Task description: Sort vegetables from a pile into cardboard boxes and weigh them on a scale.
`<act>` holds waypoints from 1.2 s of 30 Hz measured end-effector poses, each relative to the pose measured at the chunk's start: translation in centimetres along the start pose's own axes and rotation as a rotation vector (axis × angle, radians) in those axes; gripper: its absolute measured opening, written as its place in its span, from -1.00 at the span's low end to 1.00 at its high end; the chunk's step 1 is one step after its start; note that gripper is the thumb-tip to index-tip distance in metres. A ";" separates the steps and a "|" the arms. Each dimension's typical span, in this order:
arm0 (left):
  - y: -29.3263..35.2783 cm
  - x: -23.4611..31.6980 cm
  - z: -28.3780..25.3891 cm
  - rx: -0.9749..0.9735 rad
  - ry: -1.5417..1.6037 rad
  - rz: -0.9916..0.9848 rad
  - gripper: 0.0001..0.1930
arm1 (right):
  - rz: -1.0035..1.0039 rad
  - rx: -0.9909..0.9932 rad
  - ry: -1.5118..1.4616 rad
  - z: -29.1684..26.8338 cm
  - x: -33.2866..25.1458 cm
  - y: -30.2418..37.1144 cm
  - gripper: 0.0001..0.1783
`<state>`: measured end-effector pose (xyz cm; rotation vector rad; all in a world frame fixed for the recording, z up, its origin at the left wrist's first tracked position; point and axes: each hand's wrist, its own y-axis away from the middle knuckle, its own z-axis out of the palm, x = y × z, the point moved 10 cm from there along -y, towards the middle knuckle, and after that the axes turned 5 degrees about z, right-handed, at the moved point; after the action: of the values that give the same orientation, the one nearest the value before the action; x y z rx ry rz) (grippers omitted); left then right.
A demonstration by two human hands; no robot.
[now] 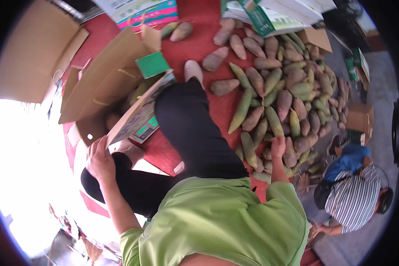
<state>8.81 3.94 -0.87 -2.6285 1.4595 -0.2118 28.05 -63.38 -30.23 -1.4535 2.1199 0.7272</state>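
The right hand (278, 145) was down on the heap of long brown and green bamboo shoots (288, 95) spread over the red floor mat (195, 40); its fingers were curled onto one shoot at the heap's near edge, though whether they had truly closed on it could not be told. The left hand (99, 158) gripped the near rim of the open brown cardboard box (106, 82), fingers wrapped over it. Best to hold that rim steady and take the shoot around its thick middle.
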 end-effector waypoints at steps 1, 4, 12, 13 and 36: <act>0.0 0.3 -0.1 0.005 0.007 -0.005 -0.68 | -0.052 0.040 -0.137 -1.0 0.0 -0.6 -0.92; -0.1 0.6 -0.6 0.014 -0.016 0.022 -0.72 | -0.012 0.118 -0.311 -1.9 -1.1 -2.5 -0.95; 0.0 0.0 -0.8 0.025 -0.016 0.051 -0.81 | -0.111 -0.200 -0.903 0.2 -27.0 -1.7 -0.98; -0.1 0.0 -0.8 0.029 -0.008 0.061 -0.81 | -0.204 -0.214 -0.896 -0.2 -31.5 -1.1 -0.98; -0.4 0.6 -0.5 -0.003 -0.032 0.068 -0.75 | -1.337 -0.978 -0.335 24.0 -68.0 26.3 -0.86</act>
<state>9.31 3.64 -0.28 -2.5680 1.5366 -0.1600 27.77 7.44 -0.48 -2.4349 0.1398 1.2615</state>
